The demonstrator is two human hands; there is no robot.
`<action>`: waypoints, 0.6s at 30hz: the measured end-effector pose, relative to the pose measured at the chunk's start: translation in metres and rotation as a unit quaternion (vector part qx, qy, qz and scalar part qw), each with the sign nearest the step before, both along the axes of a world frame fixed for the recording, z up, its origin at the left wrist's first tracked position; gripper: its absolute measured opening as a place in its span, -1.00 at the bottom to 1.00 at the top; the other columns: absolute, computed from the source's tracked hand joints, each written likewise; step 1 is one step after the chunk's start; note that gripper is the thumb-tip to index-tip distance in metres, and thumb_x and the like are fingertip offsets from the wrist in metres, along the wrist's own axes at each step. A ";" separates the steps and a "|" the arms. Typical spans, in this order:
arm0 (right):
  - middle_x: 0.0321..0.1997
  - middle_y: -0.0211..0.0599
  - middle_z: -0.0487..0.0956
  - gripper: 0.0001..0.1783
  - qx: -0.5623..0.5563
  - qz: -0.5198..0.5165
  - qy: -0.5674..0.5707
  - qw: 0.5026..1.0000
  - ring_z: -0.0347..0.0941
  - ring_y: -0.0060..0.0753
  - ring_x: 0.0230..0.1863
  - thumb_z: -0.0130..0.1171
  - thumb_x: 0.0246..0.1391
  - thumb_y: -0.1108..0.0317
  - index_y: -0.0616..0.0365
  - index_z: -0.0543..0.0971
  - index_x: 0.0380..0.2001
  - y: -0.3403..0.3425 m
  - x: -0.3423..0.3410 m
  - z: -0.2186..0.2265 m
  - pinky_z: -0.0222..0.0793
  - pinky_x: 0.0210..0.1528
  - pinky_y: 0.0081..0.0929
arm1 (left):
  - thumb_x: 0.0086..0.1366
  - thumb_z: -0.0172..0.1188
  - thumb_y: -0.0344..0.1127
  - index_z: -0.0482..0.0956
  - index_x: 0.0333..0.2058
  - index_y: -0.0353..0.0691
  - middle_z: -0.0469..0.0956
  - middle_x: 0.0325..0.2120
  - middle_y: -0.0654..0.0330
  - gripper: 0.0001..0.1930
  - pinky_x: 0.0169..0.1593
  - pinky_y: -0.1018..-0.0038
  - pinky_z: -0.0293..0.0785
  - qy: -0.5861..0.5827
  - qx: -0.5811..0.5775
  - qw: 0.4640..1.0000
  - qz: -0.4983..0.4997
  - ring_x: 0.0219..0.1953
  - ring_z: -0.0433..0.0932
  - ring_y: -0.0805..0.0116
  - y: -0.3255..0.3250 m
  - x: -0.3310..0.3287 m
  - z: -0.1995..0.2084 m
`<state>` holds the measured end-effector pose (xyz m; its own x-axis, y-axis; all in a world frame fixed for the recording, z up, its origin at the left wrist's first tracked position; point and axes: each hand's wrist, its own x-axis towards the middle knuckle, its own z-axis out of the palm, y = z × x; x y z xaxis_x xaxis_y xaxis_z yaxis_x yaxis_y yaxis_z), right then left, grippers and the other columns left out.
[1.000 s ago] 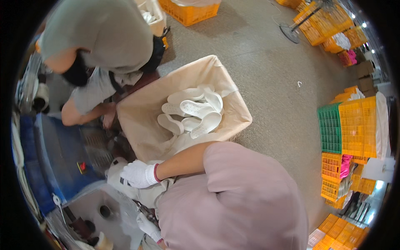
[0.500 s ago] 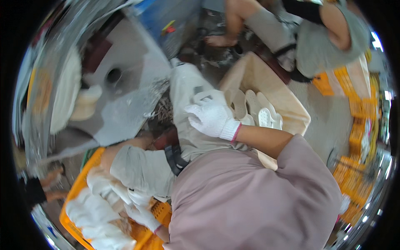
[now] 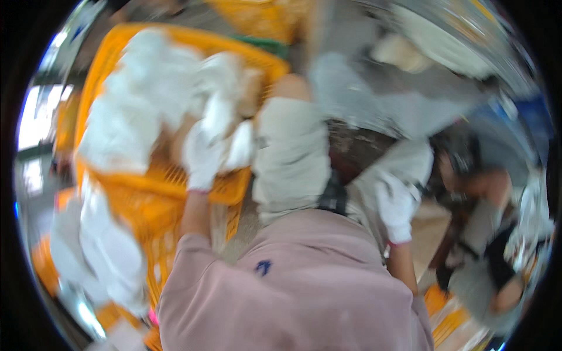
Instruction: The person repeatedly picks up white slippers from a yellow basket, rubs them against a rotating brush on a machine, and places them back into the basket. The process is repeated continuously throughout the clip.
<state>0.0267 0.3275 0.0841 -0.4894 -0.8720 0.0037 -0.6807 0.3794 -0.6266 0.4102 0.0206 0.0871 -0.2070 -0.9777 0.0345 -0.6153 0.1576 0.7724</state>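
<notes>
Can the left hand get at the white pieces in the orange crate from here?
Most likely yes: the left hand is over the orange crate, close beside the white pieces, with nothing visible blocking it. Blur hides whether it touches one.

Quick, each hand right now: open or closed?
Left hand: at a white piece in the orange crate; too blurred to tell its grip.
Right hand: on the trouser leg; blurred, can't tell.
</notes>
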 end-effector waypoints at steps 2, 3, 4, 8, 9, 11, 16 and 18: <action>0.05 0.02 0.72 -0.67 0.056 -0.006 0.018 0.998 0.65 0.08 0.10 0.26 0.25 0.39 0.20 0.69 0.06 -0.014 0.001 0.010 0.49 0.24 -0.14 | 0.13 0.44 -0.28 0.62 0.01 -0.32 0.66 -0.11 -0.07 -0.53 0.18 0.23 0.50 -0.162 -0.119 0.980 -0.005 0.04 0.62 -0.05 0.014 0.003 -0.004; 0.04 0.01 0.73 -0.67 -0.005 0.023 -0.013 1.000 0.66 0.07 0.09 0.26 0.25 0.39 0.21 0.68 0.06 -0.025 0.005 0.015 0.51 0.22 -0.16 | 0.13 0.45 -0.27 0.64 -0.07 -0.29 0.65 -0.16 -0.05 -0.60 0.15 0.18 0.50 -0.193 -0.105 0.976 0.009 -0.03 0.61 -0.07 0.020 0.004 -0.007; 0.03 0.00 0.73 -0.67 0.009 0.015 -0.045 0.999 0.66 0.05 0.08 0.26 0.25 0.40 0.22 0.68 0.06 -0.036 0.014 0.024 0.53 0.20 -0.18 | 0.11 0.48 -0.25 0.62 -0.15 -0.25 0.62 -0.24 0.01 -0.64 0.07 0.13 0.50 -0.253 -0.201 0.946 0.012 -0.10 0.60 -0.06 0.026 0.004 -0.009; -0.10 -0.09 0.70 -0.56 -0.050 0.201 -0.164 0.964 0.66 -0.04 -0.09 0.28 0.24 0.28 0.11 0.62 0.17 -0.114 0.075 0.060 0.55 0.03 -0.21 | 0.03 0.50 -0.19 0.62 -0.18 -0.20 0.60 -0.25 0.06 -0.60 0.01 0.07 0.48 -0.210 -0.283 0.936 0.016 -0.14 0.57 -0.08 0.047 -0.001 -0.002; 0.21 0.01 0.64 -0.29 -0.072 0.251 -0.200 0.944 0.67 -0.11 0.11 0.37 0.21 0.25 0.17 0.45 0.40 -0.140 0.097 0.065 0.56 0.18 -0.32 | 0.00 0.50 -0.16 0.63 -0.18 -0.18 0.61 -0.24 0.06 -0.58 0.01 0.06 0.47 -0.218 -0.282 0.934 0.013 -0.14 0.57 -0.09 0.053 -0.004 0.002; 0.39 0.20 0.46 0.07 -0.084 0.340 -0.193 0.917 0.47 0.14 0.36 0.47 0.12 0.00 0.27 0.18 0.53 -0.193 0.134 0.070 0.39 0.39 -0.20 | 0.00 0.50 -0.16 0.64 -0.17 -0.17 0.60 -0.26 0.08 -0.58 0.01 0.07 0.47 -0.209 -0.290 0.934 -0.025 -0.14 0.57 -0.06 0.063 -0.009 0.017; 0.15 0.11 0.63 -0.36 -0.070 0.325 -0.259 0.907 0.56 0.25 0.12 0.27 0.17 0.08 0.18 0.50 0.25 -0.285 0.176 0.056 0.49 0.17 -0.04 | 0.11 0.47 -0.28 0.67 -0.07 -0.27 0.64 -0.12 -0.04 -0.60 0.10 0.13 0.52 -0.053 -0.230 0.954 -0.184 -0.02 0.59 -0.13 0.053 -0.006 0.057; 0.12 0.05 0.65 -0.45 -0.105 0.378 -0.249 0.885 0.56 0.22 0.11 0.25 0.16 0.12 0.16 0.55 0.17 -0.288 0.166 0.052 0.50 0.17 -0.05 | 0.21 0.41 -0.31 0.66 -0.01 -0.31 0.68 -0.11 -0.05 -0.62 0.14 0.15 0.54 -0.091 -0.362 0.926 0.052 -0.03 0.65 -0.10 0.029 0.000 0.059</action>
<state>0.1930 0.0399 0.1360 0.2479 -0.9568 0.1521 -0.3103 -0.2271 -0.9231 0.4098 0.0500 0.1465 -0.1793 -0.7273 0.6624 -0.7663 0.5255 0.3696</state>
